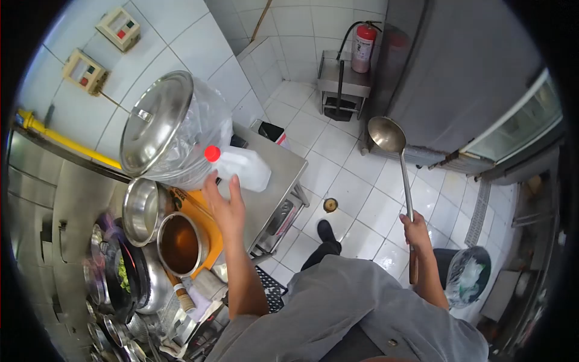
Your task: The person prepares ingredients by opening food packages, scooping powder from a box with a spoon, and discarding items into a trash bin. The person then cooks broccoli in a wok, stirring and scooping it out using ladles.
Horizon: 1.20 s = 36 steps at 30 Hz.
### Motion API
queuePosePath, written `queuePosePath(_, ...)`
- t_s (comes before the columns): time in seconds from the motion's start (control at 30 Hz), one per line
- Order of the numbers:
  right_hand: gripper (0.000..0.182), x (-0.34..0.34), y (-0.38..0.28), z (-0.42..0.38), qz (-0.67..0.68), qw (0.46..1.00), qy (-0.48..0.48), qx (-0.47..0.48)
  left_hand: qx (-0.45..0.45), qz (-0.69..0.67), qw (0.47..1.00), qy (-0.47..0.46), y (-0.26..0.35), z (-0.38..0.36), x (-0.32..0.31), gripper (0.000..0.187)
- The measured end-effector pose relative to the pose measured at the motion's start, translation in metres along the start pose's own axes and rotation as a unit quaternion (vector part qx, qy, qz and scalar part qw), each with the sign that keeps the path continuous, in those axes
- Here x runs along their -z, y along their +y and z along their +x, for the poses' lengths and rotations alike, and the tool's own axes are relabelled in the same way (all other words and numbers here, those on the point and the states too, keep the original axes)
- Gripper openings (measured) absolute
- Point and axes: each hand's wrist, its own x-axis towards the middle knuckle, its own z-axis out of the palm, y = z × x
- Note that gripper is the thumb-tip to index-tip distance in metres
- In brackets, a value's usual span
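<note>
My left hand reaches up with its fingers apart, its fingertips right by the red cap of a white plastic jug. The jug stands on a steel table, partly in front of a large container wrapped in clear plastic with a round metal lid. Held out to the right, my right hand is closed around the handle of a long ladle, its bowl raised over the floor. Below my left hand are a pot of brown liquid and a steel pot.
A wok with green food sits at the left, flames beside it. Metal bowls crowd the lower left. A fire extinguisher stands on a steel stand at the back. A lined bin is at the right, and a round drain lies in the tiled floor.
</note>
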Motion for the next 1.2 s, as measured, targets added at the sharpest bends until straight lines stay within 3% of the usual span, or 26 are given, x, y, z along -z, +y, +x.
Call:
queuePosePath(0.07, 0.024, 0.015, -0.016, 0.008, -0.028, 0.999, 0.034, -0.004, 0.014, 0.014, 0.999, 0.045, -0.008, 0.027, -0.044, 0.054)
queuePosePath(0.17, 0.025, 0.050, 0.033, 0.055, -0.119, 0.984, 0.059, 0.122, 0.100, 0.111, 0.988, 0.042, -0.001, 0.046, -0.083, 0.066)
queuePosePath(0.2, 0.025, 0.058, 0.042, 0.064, -0.135, 0.972, 0.079, 0.173, 0.049, 0.100, 0.993, 0.035, -0.012, 0.047, -0.087, 0.072)
queuePosePath(0.23, 0.025, 0.060, 0.047, 0.073, -0.147, 0.959, 0.099, 0.223, 0.060, 0.091, 0.994, 0.021, -0.013, 0.049, -0.085, 0.072)
queuePosePath(0.33, 0.023, 0.059, -0.010, 0.074, -0.091, 0.995, 0.031, 0.014, 0.079, 0.091, 0.993, -0.014, -0.010, 0.052, -0.082, 0.072)
queuePosePath(0.43, 0.024, 0.051, -0.037, 0.124, -0.104, 0.993, -0.003, -0.050, 0.087, 0.159, 0.983, -0.021, -0.009, 0.058, -0.083, 0.071)
queuePosePath(0.47, 0.024, 0.046, -0.025, 0.153, -0.113, 0.990, 0.004, 0.089, 0.089, 0.190, 0.978, -0.017, -0.002, 0.059, -0.081, 0.071)
queuePosePath(0.5, 0.024, 0.050, -0.016, 0.176, -0.096, 0.993, -0.026, 0.070, 0.088, 0.223, 0.971, -0.013, 0.006, 0.061, -0.077, 0.071)
queuePosePath(0.6, 0.026, 0.031, -0.109, 0.228, -0.053, 0.994, -0.089, 0.044, 0.059, 0.281, 0.955, 0.075, 0.033, 0.094, -0.065, 0.068)
queuePosePath(0.67, 0.027, 0.017, -0.131, 0.283, -0.068, 0.985, -0.113, 0.107, 0.032, 0.284, 0.949, 0.137, 0.044, 0.132, -0.054, 0.068)
queuePosePath(0.73, 0.024, 0.001, -0.188, 0.312, -0.081, 0.975, -0.124, 0.169, 0.038, 0.393, 0.906, 0.151, 0.035, 0.175, -0.047, 0.070)
queuePosePath(0.77, 0.024, -0.015, -0.211, 0.329, -0.015, 0.969, -0.163, 0.184, 0.045, 0.443, 0.882, 0.154, 0.030, 0.184, -0.041, 0.070)
queuePosePath(0.83, 0.023, -0.057, -0.271, 0.385, 0.115, 0.940, -0.234, 0.219, 0.154, 0.459, 0.871, 0.083, 0.020, 0.196, -0.041, 0.073)
queuePosePath(0.87, 0.022, -0.079, -0.303, 0.388, 0.161, 0.931, -0.222, 0.240, 0.190, 0.461, 0.866, 0.038, 0.016, 0.207, -0.041, 0.074)
queuePosePath(0.9, 0.022, -0.101, -0.337, 0.390, 0.210, 0.920, -0.205, 0.260, 0.195, 0.455, 0.868, 0.040, 0.017, 0.209, -0.042, 0.076)
queuePosePath(1.0, 0.030, -0.139, -0.425, 0.426, 0.320, 0.873, -0.324, 0.173, 0.199, 0.442, 0.873, 0.046, 0.020, 0.210, -0.044, 0.075)
queuePosePath(1.13, 0.051, -0.159, -0.523, 0.474, 0.361, 0.867, -0.292, 0.180, 0.207, 0.454, 0.866, 0.042, 0.027, 0.214, -0.046, 0.076)
queuePosePath(1.2, 0.052, -0.162, -0.570, 0.503, 0.442, 0.828, -0.294, 0.179, 0.224, 0.441, 0.868, 0.038, 0.033, 0.218, -0.047, 0.077)
